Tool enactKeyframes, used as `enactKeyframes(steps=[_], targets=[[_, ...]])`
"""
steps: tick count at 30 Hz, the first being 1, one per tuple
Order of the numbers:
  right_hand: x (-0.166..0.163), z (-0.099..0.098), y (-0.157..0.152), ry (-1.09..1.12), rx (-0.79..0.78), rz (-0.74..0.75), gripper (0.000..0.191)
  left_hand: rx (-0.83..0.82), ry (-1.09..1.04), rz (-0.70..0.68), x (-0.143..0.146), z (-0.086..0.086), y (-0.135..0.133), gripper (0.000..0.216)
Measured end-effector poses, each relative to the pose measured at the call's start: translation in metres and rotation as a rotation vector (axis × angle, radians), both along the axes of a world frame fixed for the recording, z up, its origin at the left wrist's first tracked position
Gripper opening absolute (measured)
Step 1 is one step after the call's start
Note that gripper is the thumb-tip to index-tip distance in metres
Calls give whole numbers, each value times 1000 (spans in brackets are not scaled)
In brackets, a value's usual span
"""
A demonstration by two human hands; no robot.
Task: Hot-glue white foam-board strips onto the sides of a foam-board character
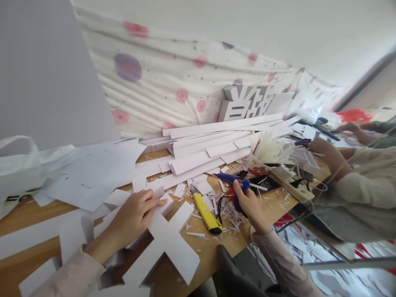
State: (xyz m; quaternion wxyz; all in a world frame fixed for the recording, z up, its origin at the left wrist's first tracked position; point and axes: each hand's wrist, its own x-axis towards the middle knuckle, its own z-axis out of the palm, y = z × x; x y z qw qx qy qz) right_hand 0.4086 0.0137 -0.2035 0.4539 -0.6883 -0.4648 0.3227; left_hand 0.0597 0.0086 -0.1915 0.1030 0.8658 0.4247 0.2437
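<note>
My right hand (249,204) is wrapped round a blue hot glue gun (230,178), whose nozzle points left over the scraps. My left hand (137,212) is closed at the upper end of a white foam board character (168,235) with crossing strokes, lying on the table. Its fingers press a small white foam board strip (159,192) at the character's edge; the thumb side is partly hidden. Between my hands lies a yellow utility knife (206,212) among white offcuts.
Long white strips (213,140) are stacked along the back, with finished block characters (244,101) behind them. White sheets (89,177) lie left. A paper tub (256,165) of glue sticks and a power strip (291,183) stand right. Other people's hands (328,152) work at far right.
</note>
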Motion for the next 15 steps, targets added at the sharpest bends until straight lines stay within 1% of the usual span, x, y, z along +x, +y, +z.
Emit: enactKeyframes(steps=[2, 5, 8, 11, 13, 15], targets=[[1, 3, -3, 66, -11, 9, 67, 5, 6, -5, 0, 0, 0, 39], [4, 5, -5, 111, -8, -20, 64, 20, 8, 8, -1, -3, 1, 39], [12, 1, -2, 100, -21, -75, 60, 28, 5, 12, -1, -7, 1, 39], [21, -6, 0, 102, -49, -86, 57, 27, 24, 14, -2, -8, 1, 40], [24, -11, -1, 125, -65, -61, 51, 21, 43, 20, -3, -8, 2, 41], [25, -15, -2, 157, -80, -11, 40, 18, 50, 12, -4, -7, 3, 41]])
